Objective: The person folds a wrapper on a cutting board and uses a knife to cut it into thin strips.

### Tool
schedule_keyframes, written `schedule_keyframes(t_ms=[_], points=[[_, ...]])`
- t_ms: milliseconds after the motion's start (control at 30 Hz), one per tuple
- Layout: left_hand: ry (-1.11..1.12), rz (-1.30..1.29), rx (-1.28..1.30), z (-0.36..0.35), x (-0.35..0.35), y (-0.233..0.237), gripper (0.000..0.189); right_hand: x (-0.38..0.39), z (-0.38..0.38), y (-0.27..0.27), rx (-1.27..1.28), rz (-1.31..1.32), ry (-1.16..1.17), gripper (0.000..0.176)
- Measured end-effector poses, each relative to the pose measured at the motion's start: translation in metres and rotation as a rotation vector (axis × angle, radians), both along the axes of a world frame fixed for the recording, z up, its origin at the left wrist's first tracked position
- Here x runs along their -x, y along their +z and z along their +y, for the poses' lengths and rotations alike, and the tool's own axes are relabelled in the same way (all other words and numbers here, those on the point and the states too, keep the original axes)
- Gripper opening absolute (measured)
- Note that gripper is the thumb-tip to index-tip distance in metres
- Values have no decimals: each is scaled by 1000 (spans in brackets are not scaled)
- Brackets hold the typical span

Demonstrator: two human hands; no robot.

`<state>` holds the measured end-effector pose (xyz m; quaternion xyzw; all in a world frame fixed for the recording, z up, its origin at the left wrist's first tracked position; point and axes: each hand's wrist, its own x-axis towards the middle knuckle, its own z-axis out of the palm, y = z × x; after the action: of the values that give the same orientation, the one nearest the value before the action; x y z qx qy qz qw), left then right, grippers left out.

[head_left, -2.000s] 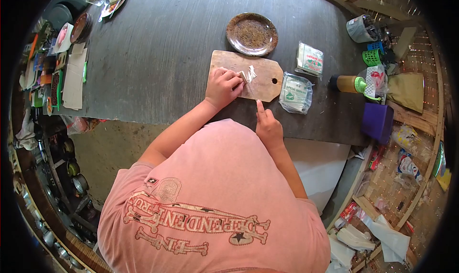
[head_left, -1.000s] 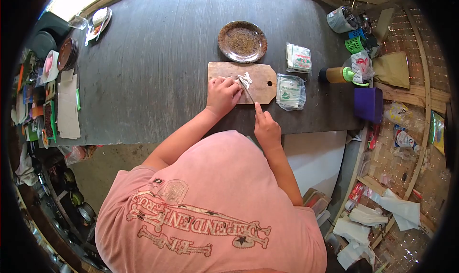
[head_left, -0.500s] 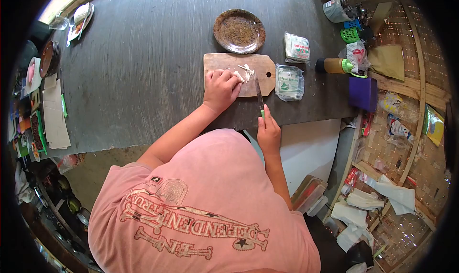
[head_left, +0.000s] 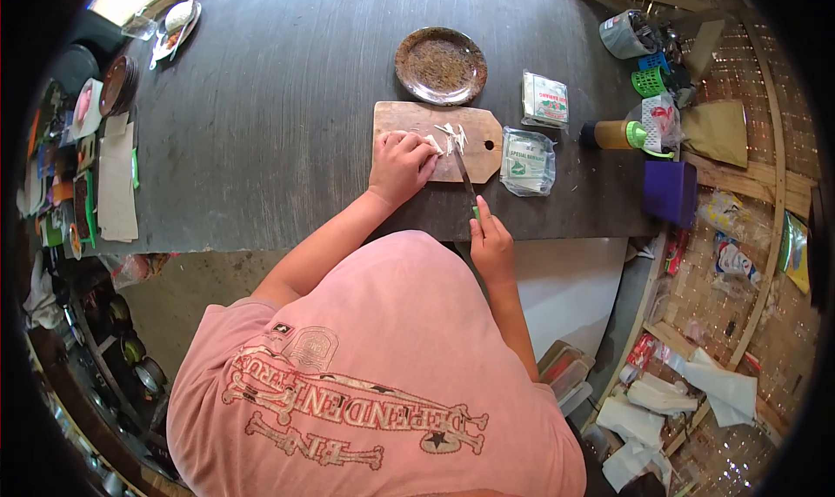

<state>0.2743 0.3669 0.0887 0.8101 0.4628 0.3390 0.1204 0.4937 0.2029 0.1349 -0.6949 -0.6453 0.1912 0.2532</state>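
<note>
My left hand (head_left: 402, 165) rests on the left part of a wooden cutting board (head_left: 478, 123), its bent fingers holding down a pale piece of food (head_left: 434, 146). Thin pale strips (head_left: 453, 134) lie just right of it on the board. In my right hand (head_left: 491, 243) is the green handle of a knife (head_left: 465, 178). The blade reaches up over the board and its tip end is beside the pale food. Beyond the board stands a brown speckled plate (head_left: 441, 66). To the right are two plastic-wrapped packets, one near (head_left: 527, 162) and one farther (head_left: 545, 100).
A sauce bottle (head_left: 613, 134), a purple box (head_left: 670, 193), a green basket (head_left: 649, 82) and a container of utensils (head_left: 628, 34) line the right edge. At the far left are a plate of food (head_left: 177, 33), stacked brown dishes (head_left: 117, 86) and cardboard (head_left: 116, 184).
The knife blade has swung left, nearer to the pale food and my left fingers. The camera view has shifted slightly. My left hand still holds the food on the board.
</note>
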Motion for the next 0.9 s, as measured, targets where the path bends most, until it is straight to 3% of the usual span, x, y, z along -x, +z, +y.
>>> schedule_keyframes(t_ms=[533, 900], points=[[89, -5, -81, -3, -11, 0, 7, -56, 34, -17, 32, -43, 365, 58], [87, 11, -61, -2, -11, 3, 8, -49, 36, -16, 27, -42, 311, 59]])
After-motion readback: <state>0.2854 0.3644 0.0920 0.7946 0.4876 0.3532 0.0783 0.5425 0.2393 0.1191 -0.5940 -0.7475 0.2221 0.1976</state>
